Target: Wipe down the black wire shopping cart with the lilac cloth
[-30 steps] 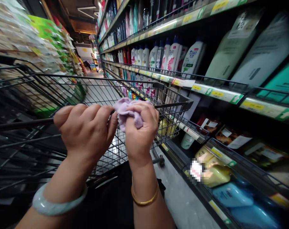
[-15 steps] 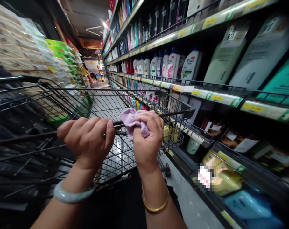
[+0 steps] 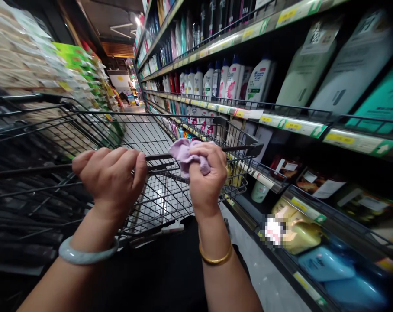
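A black wire shopping cart [image 3: 170, 130] stands right in front of me in a store aisle. My left hand [image 3: 110, 177] is closed around its handle bar [image 3: 160, 157], left of centre. My right hand [image 3: 207, 175] grips a crumpled lilac cloth [image 3: 185, 154] and presses it onto the same bar, further right. The fingers of both hands are curled. A pale jade bangle sits on my left wrist and a gold bangle on my right.
Shelves of shampoo bottles [image 3: 232, 80] and refill pouches [image 3: 308, 56] line the right side, close to the cart. Lower bins [image 3: 300, 234] hold yellow and blue packs. Stacked packaged goods [image 3: 27, 56] fill the left. The aisle floor [image 3: 141, 130] runs ahead.
My right hand with the cloth has slid rightward along the handle bar, widening the gap to my left hand, which keeps its grip.
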Available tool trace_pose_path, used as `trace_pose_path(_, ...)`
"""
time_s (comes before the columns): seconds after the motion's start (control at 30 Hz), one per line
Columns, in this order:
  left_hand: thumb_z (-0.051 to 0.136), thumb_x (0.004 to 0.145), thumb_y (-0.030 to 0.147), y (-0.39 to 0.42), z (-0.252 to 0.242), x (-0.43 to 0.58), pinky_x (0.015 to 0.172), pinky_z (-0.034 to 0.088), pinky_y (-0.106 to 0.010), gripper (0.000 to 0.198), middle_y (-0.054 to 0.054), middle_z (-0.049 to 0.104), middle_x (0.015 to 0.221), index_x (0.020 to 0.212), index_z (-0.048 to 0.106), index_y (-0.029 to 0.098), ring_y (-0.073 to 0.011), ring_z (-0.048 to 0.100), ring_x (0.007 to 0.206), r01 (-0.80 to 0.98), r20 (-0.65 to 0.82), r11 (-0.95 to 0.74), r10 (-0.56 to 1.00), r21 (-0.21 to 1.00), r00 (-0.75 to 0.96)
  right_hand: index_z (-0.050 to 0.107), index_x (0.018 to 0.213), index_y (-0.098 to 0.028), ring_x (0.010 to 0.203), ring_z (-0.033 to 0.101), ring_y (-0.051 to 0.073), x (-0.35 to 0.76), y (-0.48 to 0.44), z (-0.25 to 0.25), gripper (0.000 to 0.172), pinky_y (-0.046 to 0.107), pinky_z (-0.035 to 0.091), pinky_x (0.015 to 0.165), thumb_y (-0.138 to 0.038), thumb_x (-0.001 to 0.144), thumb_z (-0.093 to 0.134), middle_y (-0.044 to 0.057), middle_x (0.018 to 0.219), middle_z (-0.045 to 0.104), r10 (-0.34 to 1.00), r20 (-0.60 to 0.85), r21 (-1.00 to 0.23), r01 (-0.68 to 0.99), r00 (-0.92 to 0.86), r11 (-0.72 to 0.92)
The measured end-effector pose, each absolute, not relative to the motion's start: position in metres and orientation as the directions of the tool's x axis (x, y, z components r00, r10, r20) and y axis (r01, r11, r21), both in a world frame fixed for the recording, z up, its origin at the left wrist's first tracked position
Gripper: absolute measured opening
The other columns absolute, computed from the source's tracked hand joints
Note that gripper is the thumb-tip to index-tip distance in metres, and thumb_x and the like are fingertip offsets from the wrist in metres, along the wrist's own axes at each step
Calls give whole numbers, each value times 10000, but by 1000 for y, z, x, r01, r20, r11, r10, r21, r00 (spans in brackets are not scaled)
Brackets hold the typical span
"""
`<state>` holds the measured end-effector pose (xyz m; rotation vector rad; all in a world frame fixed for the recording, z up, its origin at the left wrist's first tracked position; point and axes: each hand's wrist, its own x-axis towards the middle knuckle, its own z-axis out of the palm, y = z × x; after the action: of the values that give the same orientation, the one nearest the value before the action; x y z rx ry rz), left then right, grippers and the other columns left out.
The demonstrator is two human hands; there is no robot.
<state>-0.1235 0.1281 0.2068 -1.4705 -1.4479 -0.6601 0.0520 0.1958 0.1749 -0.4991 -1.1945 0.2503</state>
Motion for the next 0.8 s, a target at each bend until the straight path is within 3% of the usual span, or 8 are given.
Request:
trace_pose_path(0.2, 463, 1028, 403, 129, 213, -108, 962, 326, -513, 369, -56, 655, 776, 701, 539, 251, -268, 564, 885, 988, 889, 132, 457, -75, 6, 677, 842, -248, 1008, 691, 189, 74, 210, 173, 196, 432, 526, 998, -74, 866, 590, 4, 957, 717, 387, 786, -527, 197, 482, 827)
trace_pose_path(0.37, 541, 1013, 385, 152, 214, -63, 1042, 313, -508, 216, -52, 760, 994, 930, 699, 264, -285, 622, 1012, 999, 880, -32, 471, -42, 52, 694, 831, -243, 1009, 683, 186, 72, 205, 172, 204, 421, 522, 1002, -64, 847, 597, 4, 965, 747, 439, 823, -528, 199, 360, 826)
trace_pose_path(0.43, 529, 1024, 399, 162, 213, -50, 1024, 318, -500, 231, -46, 771, 984, 984, 708, 259, -276, 630, 958, 995, 853, -76, 515, -58, 89, 701, 838, -245, 1026, 683, 187, 75, 206, 171, 220, 420, 522, 1014, -52, 836, 596, 1, 961, 750, 439, 829, -518, 182, 345, 836)
trace_pose_path(0.63, 497, 1025, 395, 177, 203, -48, 836, 269, -465, 356, -33, 601, 670, 704, 527, 245, -236, 494, 733, 978, 871, 37, 463, -205, 166, 703, 837, -237, 1011, 672, 199, 88, 216, 166, 223, 421, 508, 979, -43, 837, 593, 12, 972, 747, 408, 786, -565, 275, 464, 778)
trace_pose_path(0.8, 513, 1017, 361, 182, 199, -57, 830, 250, -456, 341, -10, 564, 641, 700, 464, 246, -227, 469, 704, 964, 887, 59, 409, -259, 213, 711, 834, -230, 996, 673, 184, 83, 213, 163, 241, 409, 512, 992, -15, 819, 603, 3, 947, 744, 431, 843, -508, 207, 322, 836)
